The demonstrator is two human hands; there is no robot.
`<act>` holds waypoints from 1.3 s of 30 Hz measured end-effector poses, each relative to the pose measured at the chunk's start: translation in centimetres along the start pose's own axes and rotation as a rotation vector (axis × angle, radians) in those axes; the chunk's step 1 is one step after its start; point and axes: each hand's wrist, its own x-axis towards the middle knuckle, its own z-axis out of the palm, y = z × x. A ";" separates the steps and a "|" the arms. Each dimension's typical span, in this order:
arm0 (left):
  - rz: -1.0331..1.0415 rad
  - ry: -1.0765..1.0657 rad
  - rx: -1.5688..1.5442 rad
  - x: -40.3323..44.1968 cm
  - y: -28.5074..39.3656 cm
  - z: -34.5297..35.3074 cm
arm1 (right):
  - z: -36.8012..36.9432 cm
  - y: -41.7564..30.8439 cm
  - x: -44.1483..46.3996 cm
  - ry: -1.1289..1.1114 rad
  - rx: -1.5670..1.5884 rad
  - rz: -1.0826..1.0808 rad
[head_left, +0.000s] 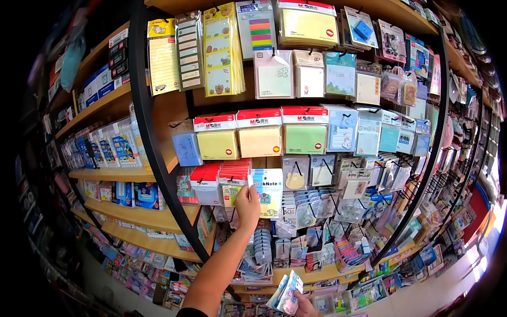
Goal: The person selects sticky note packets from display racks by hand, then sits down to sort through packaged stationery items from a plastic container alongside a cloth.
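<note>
My left hand (247,205) reaches up to the rack, its thumb and fingers closed on the left edge of a sticky note pack (268,194). That pack is white and blue with a yellow lower part, and part of the word "Note" shows. Just left of it hang red-topped sticky note packs (207,184). Low in the view, my right hand (306,306) grips a few small stationery packs (288,293), fanned out, one with a pink picture. Its fingers are partly hidden behind them and cut off by the bottom edge.
Above hang yellow, peach and green note packs (306,132) on hooks. A black upright post (153,116) stands left, another (430,142) right. Wooden shelves (113,177) with boxed goods run along the left. Bins of small goods (369,293) sit near the floor.
</note>
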 end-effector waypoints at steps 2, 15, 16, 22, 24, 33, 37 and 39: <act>0.036 0.003 0.058 0.2 -1.0 0.1 | -0.1 0.1 0.1 0.001 0.000 0.001; 0.520 -0.153 0.404 -5.0 1.8 -0.8 | -1.0 0.3 0.5 -0.043 0.074 0.018; 0.538 -0.238 0.474 -5.2 2.6 -0.7 | -1.0 0.2 0.4 -0.047 0.077 0.037; 0.495 -0.349 0.645 -3.9 3.1 0.9 | -0.9 0.7 0.4 0.006 0.044 -0.058; 0.476 -0.358 0.680 -3.3 3.2 1.2 | -0.3 0.4 -0.1 0.005 0.039 -0.047; 0.420 -0.347 0.647 -3.1 3.2 1.4 | -0.3 0.2 -0.3 -0.037 0.056 -0.004; 0.404 -0.520 0.290 -7.9 1.6 -0.9 | -0.4 0.2 -0.5 -0.057 0.078 -0.015; 0.196 -0.701 0.187 -12.4 0.4 -3.2 | -0.4 0.0 -0.6 -0.036 0.063 -0.022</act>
